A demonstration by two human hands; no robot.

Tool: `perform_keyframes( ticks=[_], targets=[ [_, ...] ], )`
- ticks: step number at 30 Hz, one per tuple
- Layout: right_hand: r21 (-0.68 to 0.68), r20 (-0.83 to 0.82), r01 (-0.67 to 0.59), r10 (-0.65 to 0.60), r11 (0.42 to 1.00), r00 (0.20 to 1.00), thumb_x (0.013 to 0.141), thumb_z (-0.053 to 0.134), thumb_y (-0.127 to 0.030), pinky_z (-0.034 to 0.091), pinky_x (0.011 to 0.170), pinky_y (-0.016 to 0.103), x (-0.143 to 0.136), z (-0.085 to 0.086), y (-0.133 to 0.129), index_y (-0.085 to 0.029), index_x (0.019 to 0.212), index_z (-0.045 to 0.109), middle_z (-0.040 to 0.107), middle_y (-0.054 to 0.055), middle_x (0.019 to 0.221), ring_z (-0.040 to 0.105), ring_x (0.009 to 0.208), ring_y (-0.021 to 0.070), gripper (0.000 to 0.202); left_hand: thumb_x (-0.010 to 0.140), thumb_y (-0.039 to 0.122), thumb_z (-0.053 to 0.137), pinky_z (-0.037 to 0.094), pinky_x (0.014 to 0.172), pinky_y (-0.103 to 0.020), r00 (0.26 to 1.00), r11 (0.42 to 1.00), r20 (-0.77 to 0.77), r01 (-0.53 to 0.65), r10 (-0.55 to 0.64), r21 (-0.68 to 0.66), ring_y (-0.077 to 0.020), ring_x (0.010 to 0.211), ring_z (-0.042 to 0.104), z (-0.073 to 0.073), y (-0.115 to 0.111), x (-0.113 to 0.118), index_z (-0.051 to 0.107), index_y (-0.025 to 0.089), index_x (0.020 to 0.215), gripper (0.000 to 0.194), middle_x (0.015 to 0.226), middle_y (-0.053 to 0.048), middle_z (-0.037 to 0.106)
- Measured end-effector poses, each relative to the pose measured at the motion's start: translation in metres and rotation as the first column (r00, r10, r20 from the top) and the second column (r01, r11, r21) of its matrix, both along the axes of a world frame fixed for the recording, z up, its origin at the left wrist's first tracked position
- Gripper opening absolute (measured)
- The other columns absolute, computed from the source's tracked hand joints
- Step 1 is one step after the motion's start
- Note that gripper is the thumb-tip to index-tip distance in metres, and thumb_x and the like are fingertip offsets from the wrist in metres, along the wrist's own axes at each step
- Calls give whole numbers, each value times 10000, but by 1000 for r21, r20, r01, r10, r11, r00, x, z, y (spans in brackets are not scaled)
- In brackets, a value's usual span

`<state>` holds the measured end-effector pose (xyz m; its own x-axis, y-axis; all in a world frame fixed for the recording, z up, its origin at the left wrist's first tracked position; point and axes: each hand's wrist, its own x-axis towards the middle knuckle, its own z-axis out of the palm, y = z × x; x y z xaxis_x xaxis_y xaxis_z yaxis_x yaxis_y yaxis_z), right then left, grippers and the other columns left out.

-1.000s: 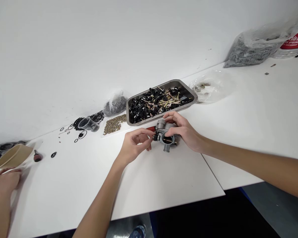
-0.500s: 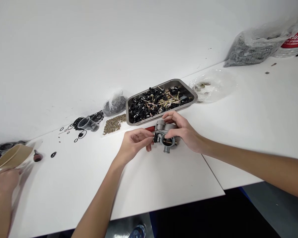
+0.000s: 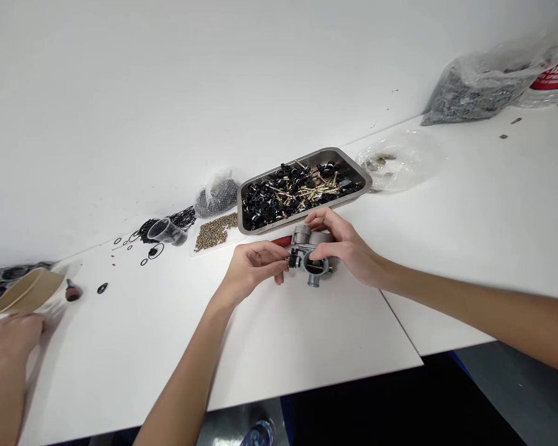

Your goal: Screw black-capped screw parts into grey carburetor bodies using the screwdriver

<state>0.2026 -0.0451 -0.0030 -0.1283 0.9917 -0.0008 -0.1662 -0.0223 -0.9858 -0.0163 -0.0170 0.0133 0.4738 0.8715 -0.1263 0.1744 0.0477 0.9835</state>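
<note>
A grey metal carburetor [image 3: 313, 280] sits at the middle of the white table, its round bore facing me. My right hand [image 3: 348, 251] is closed around it from the right, with the thumb at the bore's upper rim and the fingers over the far side. On the carburetor's left side, thumb and fingers of my left hand [image 3: 246, 272] pinch a small black fitting [image 3: 294, 258]. Its far end is partly covered by the fingertips. A red handle [image 3: 283, 240] lies just behind the carburetor, partly hidden by it and my left hand.
Behind stands a metal tray [image 3: 307, 222] of black parts and brass-coloured screws. Left of it are small brass pieces [image 3: 211, 234], a clear cup [image 3: 167, 232] and black rings [image 3: 144, 262]. Another person's hand [image 3: 13, 337] is by a tan container [image 3: 25, 291]. Plastic bags [image 3: 465, 93] lie right.
The view has shifted very slightly. Both my hands keep the same grip on the carburetor and black fitting, and the other person's hand has turned a little beside the tan container.
</note>
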Motion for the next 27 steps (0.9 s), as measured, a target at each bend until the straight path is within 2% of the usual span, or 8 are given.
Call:
perform_keyframes(
  ticks=[3,8,17,27],
  targets=[
    [5,1,0,0,1000,1000,631,714,-205,418,720,334,0,-1,0,-257,1028,559,579,21,1060,516,873,187,429,701,231,848,539,578,-299,1000,1000,21,-3,3,-7,-157,541,658,-1,0,-1,724,134,841,210,602,-31,693],
    [7,0,-9,9,1000,1000,629,714,-205,420,722,334,1,-2,0,-262,1040,553,573,19,1063,519,879,189,445,716,233,838,554,595,-322,998,1000,55,15,-14,-16,-172,583,677,-2,0,-3,725,142,829,184,660,-45,711],
    [3,-5,-14,14,1000,1000,612,713,-205,422,720,328,0,0,1,-252,1027,556,567,26,1057,523,892,194,447,691,242,853,535,555,-306,998,998,58,-20,23,-59,-158,511,646,2,0,1,725,131,823,215,584,-35,696],
    [33,-24,-85,86,996,996,607,684,-184,410,746,337,3,-4,6,-255,1011,560,576,16,1001,515,901,201,428,693,271,863,537,581,-313,996,994,62,62,-57,-88,-162,540,661,-5,0,-1,703,125,826,254,646,-52,715]
  ],
)
